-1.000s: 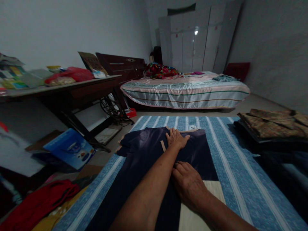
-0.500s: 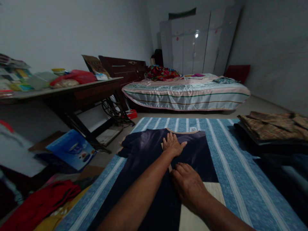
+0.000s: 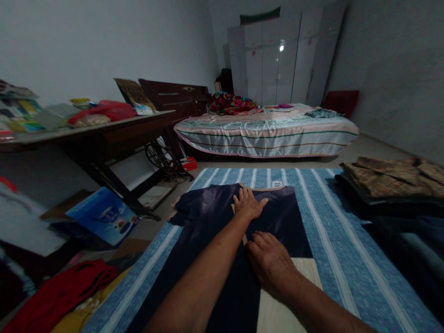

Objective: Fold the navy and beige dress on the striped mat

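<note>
A dark navy T-shirt with tan trim lies on a blue-and-white striped cover, its neckline at the far end. Its right side is folded inward over the body, and a tan-edged hem runs between my hands. My left hand rests on the shirt just below the neckline, palm down with fingers extended and thumb out. Nearer to me, my right hand has its fingers bent and together on the folded sleeve edge; its thumb is hidden. A cream panel of the shirt shows under my right forearm.
Folded clothes, a brown plaid piece on top, are stacked at the right, with dark garments in front. A sewing-machine table stands left. A blue box and red clothing lie below it. Beyond are a bed and wardrobe.
The view has shifted slightly. My hands and the shirt keep nearly the same positions relative to each other.
</note>
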`<state>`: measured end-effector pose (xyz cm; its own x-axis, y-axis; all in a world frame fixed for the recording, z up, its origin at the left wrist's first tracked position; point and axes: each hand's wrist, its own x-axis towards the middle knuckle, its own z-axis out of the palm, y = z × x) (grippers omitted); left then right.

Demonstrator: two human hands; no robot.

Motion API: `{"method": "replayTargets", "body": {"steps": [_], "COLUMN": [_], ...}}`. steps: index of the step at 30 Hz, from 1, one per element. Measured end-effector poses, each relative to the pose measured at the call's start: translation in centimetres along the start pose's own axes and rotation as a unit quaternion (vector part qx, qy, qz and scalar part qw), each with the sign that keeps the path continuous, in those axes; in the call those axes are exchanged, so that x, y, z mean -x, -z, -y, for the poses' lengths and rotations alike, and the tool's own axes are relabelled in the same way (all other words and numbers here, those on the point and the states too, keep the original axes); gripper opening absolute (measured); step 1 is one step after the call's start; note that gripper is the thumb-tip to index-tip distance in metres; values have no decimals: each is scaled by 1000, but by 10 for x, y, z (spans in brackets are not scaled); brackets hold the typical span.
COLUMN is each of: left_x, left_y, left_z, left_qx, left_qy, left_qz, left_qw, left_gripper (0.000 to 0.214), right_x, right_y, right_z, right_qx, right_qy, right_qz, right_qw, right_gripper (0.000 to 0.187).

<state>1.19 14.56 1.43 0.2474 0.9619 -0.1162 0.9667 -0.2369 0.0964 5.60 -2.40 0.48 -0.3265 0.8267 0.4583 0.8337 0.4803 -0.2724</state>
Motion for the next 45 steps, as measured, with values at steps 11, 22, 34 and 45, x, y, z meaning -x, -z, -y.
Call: {"method": "replayTargets", "body": {"steps": [11,22,34,45], "left_x": [-13,9,32,116], "left_y": [-1,8,-4,25], "left_z": [6,7,17,80], "left_qx": [2,25,22,29], "left_qy": [-23,-92,-109,-115], "left_qz": [-13,-19,-2,-7], "left_qw": [1000,995,994,993], "left_gripper": [86,71,80,64], "right_x": [-1,0,4,9], "right_y": [1,3,-5,-9], "right_z": [-1,-1,-3,-4], "right_qx": [7,3,-6,-7], "right_qy": [-4,1,19,28], "right_qz": [19,10,-15,-20], "right_qw": [1000,1000,1000,999], "right_gripper": [15,15,21,22]}}
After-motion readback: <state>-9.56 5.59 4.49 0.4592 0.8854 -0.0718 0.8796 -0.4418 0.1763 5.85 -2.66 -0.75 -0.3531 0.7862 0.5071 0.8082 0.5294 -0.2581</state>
